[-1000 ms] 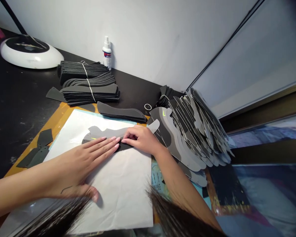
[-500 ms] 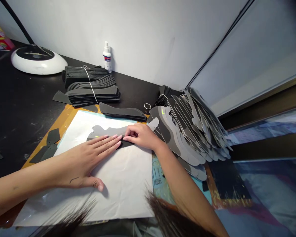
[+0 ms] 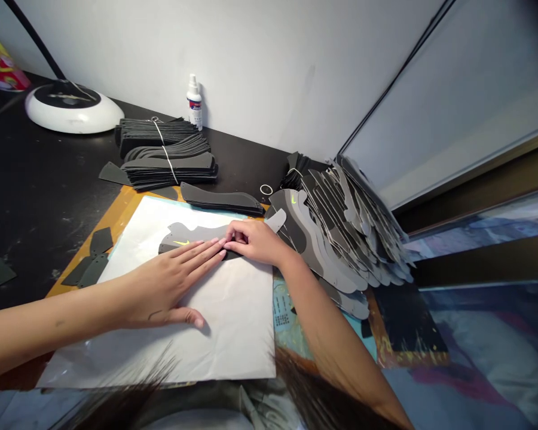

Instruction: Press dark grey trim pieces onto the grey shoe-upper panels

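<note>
A grey shoe-upper piece (image 3: 197,233) with a yellow-green swoosh lies on a white sheet (image 3: 233,322). Along its near edge sits a dark grey piece (image 3: 234,255), mostly covered by my hands. Flat across these pieces rests my left hand (image 3: 173,280), its fingers stretched out and its thumb spread on the sheet. My right hand (image 3: 256,242) is closed in a pinch at the dark piece, its fingertips touching those of the left. What lies between the pinched fingers is largely hidden.
Dark cut pieces (image 3: 168,164) tied with a white band stand behind, beside a spray bottle (image 3: 194,104) and a lamp base (image 3: 76,113). A loose stack (image 3: 222,198) lies behind the sheet. Many shoe uppers (image 3: 341,233) fan out at right. Small dark pieces (image 3: 89,269) lie at left.
My left hand has slid slightly to the right along the pieces, uncovering more of the swoosh. The right hand remains pinched at nearly the same spot. The camera view has shifted a little.
</note>
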Motion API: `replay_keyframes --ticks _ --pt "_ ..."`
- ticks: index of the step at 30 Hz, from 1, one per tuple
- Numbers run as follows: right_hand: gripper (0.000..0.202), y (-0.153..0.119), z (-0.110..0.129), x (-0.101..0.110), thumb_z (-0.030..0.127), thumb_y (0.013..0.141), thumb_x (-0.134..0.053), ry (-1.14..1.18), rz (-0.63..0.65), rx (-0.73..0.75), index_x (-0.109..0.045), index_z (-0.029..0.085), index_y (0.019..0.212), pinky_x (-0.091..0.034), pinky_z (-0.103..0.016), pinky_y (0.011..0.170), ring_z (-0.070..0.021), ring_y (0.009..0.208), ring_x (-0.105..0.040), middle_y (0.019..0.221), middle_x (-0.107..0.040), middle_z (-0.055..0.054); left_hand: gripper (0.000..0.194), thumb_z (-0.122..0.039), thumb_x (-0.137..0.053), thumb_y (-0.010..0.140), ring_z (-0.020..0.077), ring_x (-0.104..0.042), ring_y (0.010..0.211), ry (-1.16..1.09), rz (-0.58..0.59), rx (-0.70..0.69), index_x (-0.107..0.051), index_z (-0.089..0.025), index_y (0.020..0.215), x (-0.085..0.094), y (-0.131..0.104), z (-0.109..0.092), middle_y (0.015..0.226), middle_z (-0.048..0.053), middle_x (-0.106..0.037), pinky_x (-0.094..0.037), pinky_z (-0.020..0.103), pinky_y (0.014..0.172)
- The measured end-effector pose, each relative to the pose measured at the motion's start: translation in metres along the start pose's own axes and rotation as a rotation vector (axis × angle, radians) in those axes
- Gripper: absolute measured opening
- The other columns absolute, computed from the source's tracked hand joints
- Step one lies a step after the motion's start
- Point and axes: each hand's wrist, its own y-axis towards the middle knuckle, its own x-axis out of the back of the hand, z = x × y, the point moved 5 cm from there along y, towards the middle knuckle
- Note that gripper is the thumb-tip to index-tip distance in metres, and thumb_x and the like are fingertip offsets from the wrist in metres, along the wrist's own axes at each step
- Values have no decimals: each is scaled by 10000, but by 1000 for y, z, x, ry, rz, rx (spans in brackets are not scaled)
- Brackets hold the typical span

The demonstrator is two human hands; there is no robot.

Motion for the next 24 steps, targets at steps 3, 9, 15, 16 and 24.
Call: replay_keyframes --ticks 3,9,15,16,24 --pt "83 -6 -1 9 199 914 -646 -3 -4 -21 -604 191 842 -383 -249 686 -130 723 -552 783 -623 12 1117 -787 -444 904 363 -221 1527 -3 15 -19 52 -87 1619 1 1 -2 1648 230 -107 -145 425 1264" --pt "87 -11 -5 18 184 892 -678 8 27 -81 -624 182 825 -404 -244 667 -126 709 -584 778 -648 7 1122 -799 -413 904 369 -143 1546 -9 -62 -21 25 -49 1615 -6 10 2 1654 243 -30 -130 442 1272" --pt "84 -11 -9 16 190 859 -712 92 34 -102 -641 177 816 -408 -249 661 -122 696 -569 772 -650 6 1127 -824 -405 889 334 -125 1555 -39 -29 14 28 -85 1622 -16 11 3 1672 204 -54 -104 418 1277" --pt "86 -11 -10 16 187 855 -713 109 36 -103 -640 177 812 -408 -249 659 -120 691 -564 770 -649 8 1125 -830 -389 889 329 -127 1555 -41 -28 25 40 -93 1622 -15 11 3 1673 197 -63 -99 418 1278" --pt "108 -9 -12 15 190 853 -712 130 76 -112 -629 172 787 -402 -251 660 -123 689 -546 767 -640 6 1142 -801 -409 908 331 -123 1553 -9 37 -3 151 -83 1597 -9 14 2 1658 225 -67 -44 405 1274"
